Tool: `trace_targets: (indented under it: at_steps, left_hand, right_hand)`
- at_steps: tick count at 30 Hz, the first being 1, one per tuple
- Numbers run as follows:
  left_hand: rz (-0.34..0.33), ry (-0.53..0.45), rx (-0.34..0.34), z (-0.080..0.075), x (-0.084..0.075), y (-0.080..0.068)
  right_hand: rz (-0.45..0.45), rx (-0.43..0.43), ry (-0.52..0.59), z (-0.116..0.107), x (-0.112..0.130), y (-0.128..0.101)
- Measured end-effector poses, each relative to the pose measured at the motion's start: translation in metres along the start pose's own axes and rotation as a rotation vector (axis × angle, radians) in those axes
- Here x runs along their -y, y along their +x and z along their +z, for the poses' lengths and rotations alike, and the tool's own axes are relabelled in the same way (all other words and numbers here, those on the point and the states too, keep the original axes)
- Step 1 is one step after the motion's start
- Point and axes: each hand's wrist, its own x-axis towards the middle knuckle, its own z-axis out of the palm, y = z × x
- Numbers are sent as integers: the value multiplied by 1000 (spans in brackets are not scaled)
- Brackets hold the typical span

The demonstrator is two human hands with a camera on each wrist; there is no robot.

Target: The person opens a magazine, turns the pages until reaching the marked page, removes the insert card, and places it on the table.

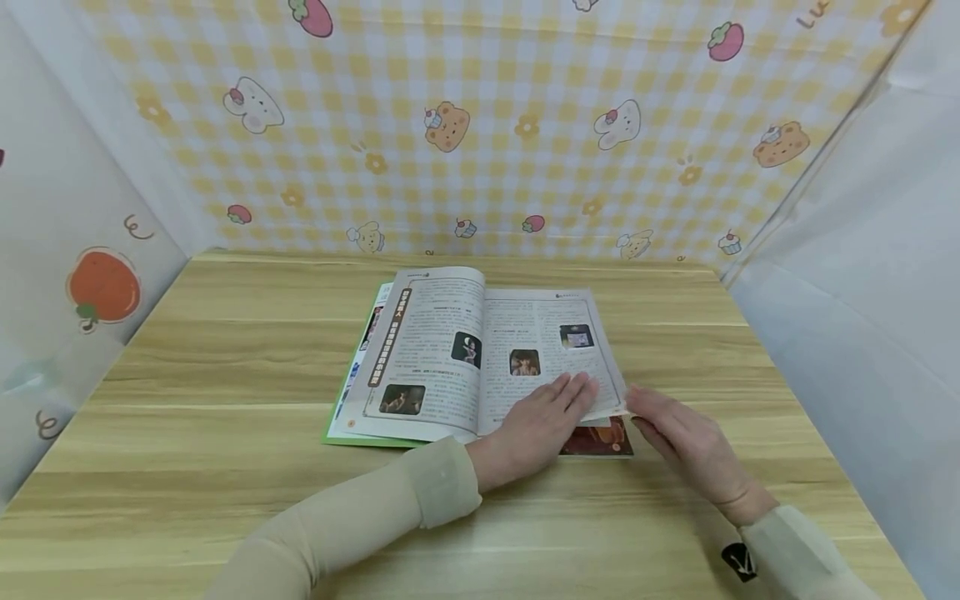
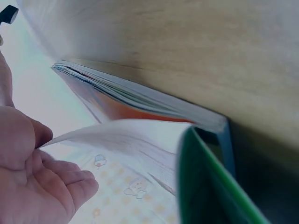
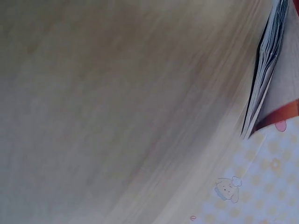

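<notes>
An open magazine (image 1: 427,350), with printed text and small photos, lies on the wooden table. My left hand (image 1: 536,425) lies over the lower part of the right-hand page (image 1: 525,321), fingers stretched across it. In the left wrist view a lifted page (image 2: 126,133) curves up from the magazine, its edge between thumb and fingers of a hand (image 2: 37,182). At the page's lower right corner my right hand (image 1: 686,442) pinches the paper; its thumb is hidden from above. The right wrist view shows no hand, only the magazine's page edges (image 3: 266,60).
A green cover edge (image 1: 363,441) shows under the left-hand pages. Below the lifted corner lies a dark reddish page (image 1: 596,440). Behind the wooden table (image 1: 225,350) hangs a yellow checked cloth (image 1: 487,183). A white wall (image 1: 885,275) borders the right side.
</notes>
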Motion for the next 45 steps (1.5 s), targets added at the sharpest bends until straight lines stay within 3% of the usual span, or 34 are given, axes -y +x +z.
trace_targets:
  at_steps: [5, 8, 13, 17, 21, 24, 27, 34, 45]
  left_hand:
    - [-26, -28, -17, 4, 3, 4]
    - [-38, -28, -5, 7, 5, 6]
    - [-43, 4, -1, 12, 7, 7]
    - [-35, 42, -66, 15, 8, 8]
    - [-29, 138, -167, 18, 9, 9]
    - [-31, 270, -227, 21, 10, 9]
    - [-44, 365, -245, 21, 11, 8]
    - [-34, 392, -171, 20, 12, 6]
    - [-6, 395, 37, 16, 12, 2]
  right_hand:
    - [56, -8, -19, 0, -3, -6]
    - [66, 34, 9, 0, -3, -9]
    - [140, 263, 109, 1, 0, -14]
    - [196, 466, 139, 3, 1, -18]
    - [239, 588, 145, 4, 2, -20]
    - [266, 629, 154, 4, 2, -20]
    - [289, 650, 160, 4, 3, -20]
    - [300, 670, 163, 4, 2, -18]
    - [304, 687, 168, 3, 1, -16]
